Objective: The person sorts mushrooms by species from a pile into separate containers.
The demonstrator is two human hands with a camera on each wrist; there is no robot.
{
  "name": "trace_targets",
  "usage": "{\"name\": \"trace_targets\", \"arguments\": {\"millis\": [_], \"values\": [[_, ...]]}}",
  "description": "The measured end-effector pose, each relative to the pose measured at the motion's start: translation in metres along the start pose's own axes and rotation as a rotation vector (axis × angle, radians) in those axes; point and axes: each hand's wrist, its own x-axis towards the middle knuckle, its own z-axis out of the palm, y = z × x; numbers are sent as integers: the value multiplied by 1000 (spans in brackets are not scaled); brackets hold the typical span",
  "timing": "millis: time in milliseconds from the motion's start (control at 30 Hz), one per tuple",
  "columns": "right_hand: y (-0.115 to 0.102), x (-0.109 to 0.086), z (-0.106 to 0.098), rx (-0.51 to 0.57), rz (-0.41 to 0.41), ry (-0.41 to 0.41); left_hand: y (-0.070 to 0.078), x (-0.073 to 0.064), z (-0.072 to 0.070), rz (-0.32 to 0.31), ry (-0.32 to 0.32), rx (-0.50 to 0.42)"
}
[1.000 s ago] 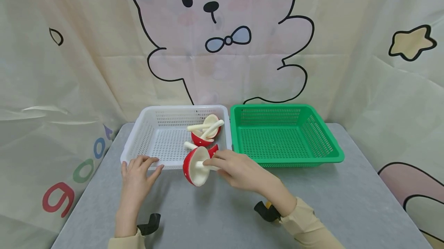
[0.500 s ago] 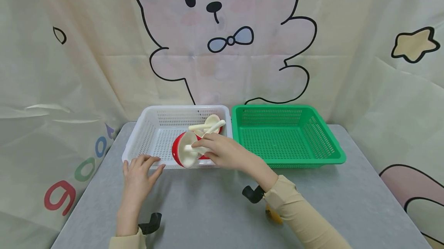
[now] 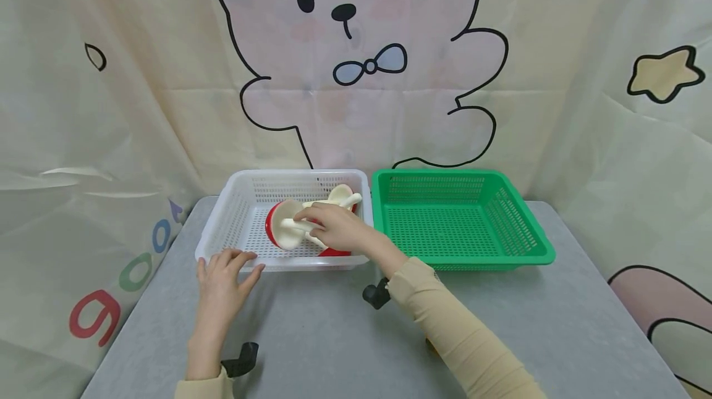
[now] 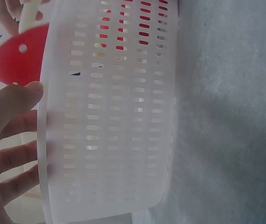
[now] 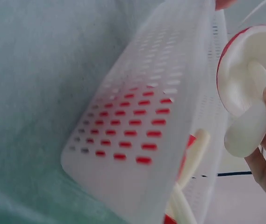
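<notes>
My right hand (image 3: pixel 336 226) pinches the pale stem of a toy mushroom (image 3: pixel 283 226) and holds it over the white basket (image 3: pixel 280 264). The cap tilts left, its red dotted top facing away and its cream underside showing. In the right wrist view the mushroom (image 5: pixel 249 126) is above the basket rim, the stem between thumb and fingers. My left hand (image 3: pixel 222 281) grips the front left rim of the basket; in the left wrist view the fingers (image 4: pixel 18 156) reach behind the rim and the thumb lies at its edge. More toy mushrooms (image 3: pixel 350 200) lie in the basket's right side, partly hidden by my right hand.
A green basket (image 3: pixel 464 260) stands right beside the white one on the grey table (image 3: pixel 311 337). Behind both hangs a printed curtain (image 3: pixel 534 78). Red caps show through the slots of the white basket's wall (image 5: pixel 128 116) in the right wrist view.
My right hand has carried the mushroom from in front of the white basket forward and left, to over its inside. The left hand has stayed at the rim.
</notes>
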Motion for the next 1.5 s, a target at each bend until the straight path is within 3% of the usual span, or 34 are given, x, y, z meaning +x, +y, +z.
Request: {"name": "trace_targets", "arguments": {"millis": [367,767,900,1133,1300,1500], "values": [[6,23,33,79,134,45,1,0,-2,-12,-15,-5],[4,42,68,-5,145,159,0,1,-2,11,2,2],[1,43,75,-6,171,147,-1,1,-2,19,8,4],[0,42,76,-36,220,107,0,1,-2,7,-9,7],[1,35,69,-86,202,161,0,1,-2,14,-3,7],[3,23,60,-42,202,221,1,1,-2,-4,-19,9]]}}
